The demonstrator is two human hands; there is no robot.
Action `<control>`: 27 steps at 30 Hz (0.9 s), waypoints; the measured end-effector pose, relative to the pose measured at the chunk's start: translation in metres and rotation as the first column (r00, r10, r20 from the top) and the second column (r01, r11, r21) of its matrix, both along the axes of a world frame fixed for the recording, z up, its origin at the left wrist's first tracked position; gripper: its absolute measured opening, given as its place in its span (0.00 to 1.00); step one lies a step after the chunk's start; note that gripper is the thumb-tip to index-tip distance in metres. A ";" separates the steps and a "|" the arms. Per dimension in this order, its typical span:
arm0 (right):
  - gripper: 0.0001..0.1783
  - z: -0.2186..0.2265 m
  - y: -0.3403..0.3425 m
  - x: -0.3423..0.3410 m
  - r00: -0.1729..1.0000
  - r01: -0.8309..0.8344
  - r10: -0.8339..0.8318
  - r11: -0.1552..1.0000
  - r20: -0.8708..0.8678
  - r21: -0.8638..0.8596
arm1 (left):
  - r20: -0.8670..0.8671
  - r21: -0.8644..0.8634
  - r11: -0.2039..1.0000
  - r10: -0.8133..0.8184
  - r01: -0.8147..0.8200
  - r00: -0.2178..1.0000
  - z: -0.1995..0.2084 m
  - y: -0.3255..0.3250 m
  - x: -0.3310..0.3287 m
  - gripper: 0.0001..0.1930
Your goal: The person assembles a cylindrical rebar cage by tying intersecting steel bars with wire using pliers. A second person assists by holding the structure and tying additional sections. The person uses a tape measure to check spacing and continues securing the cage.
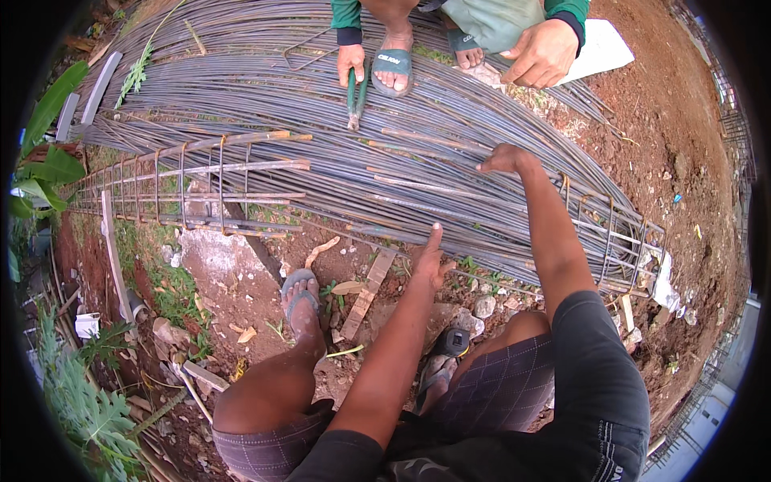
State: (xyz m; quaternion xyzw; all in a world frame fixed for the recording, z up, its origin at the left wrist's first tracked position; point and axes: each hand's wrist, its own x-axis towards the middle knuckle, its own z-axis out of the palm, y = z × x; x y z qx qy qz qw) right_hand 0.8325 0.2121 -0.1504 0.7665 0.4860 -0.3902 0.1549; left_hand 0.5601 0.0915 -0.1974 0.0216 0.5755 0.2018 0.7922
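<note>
Rods (241,90) stretch crosswise between the wearer and a co-worker opposite.
One cage (182,185) lies left, another cage (610,229) right; pliers (357,104) sit over the rods' far half, beside the co-worker's foot (392,68); the left hand (432,259) is at the near edge, the right hand (504,159) farther across; nearer, a plank (368,296) lies between the left foot (302,299) and a tape measure (456,342).

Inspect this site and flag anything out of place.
A crumpled white scrap lies by the right-hand rebar cage, looking like litter against the brown soil. A tape measure sits by the person's right foot, where it might get kicked.
</note>
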 end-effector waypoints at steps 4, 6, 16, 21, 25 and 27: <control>0.42 0.012 0.003 -0.008 0.996 0.069 -0.073 0.995 -0.043 -0.074 | -0.021 0.072 0.996 0.056 -0.055 0.998 0.004 -0.001 -0.004 0.52; 0.42 0.027 0.008 -0.011 0.988 0.103 -0.123 0.976 -0.091 -0.193 | -0.037 0.106 0.982 0.163 -0.158 0.986 0.017 -0.008 0.002 0.47; 0.57 0.037 0.027 -0.059 0.989 -0.079 0.081 0.997 -0.125 0.021 | -0.039 0.237 0.943 0.251 -0.235 0.967 0.025 -0.006 -0.051 0.59; 0.61 0.047 0.074 -0.114 0.976 -0.048 0.031 0.996 -0.215 -0.072 | -0.003 0.310 0.916 0.269 -0.255 0.963 0.030 0.047 -0.101 0.59; 0.43 0.019 0.093 -0.127 0.951 0.006 -0.004 1.000 -0.309 0.006 | -0.162 0.291 0.927 0.293 -0.238 0.942 0.021 0.064 -0.114 0.60; 0.38 0.028 0.094 -0.132 0.965 -0.107 0.107 0.994 -0.238 0.011 | -0.126 0.275 0.936 0.261 -0.219 0.957 0.028 0.067 -0.119 0.61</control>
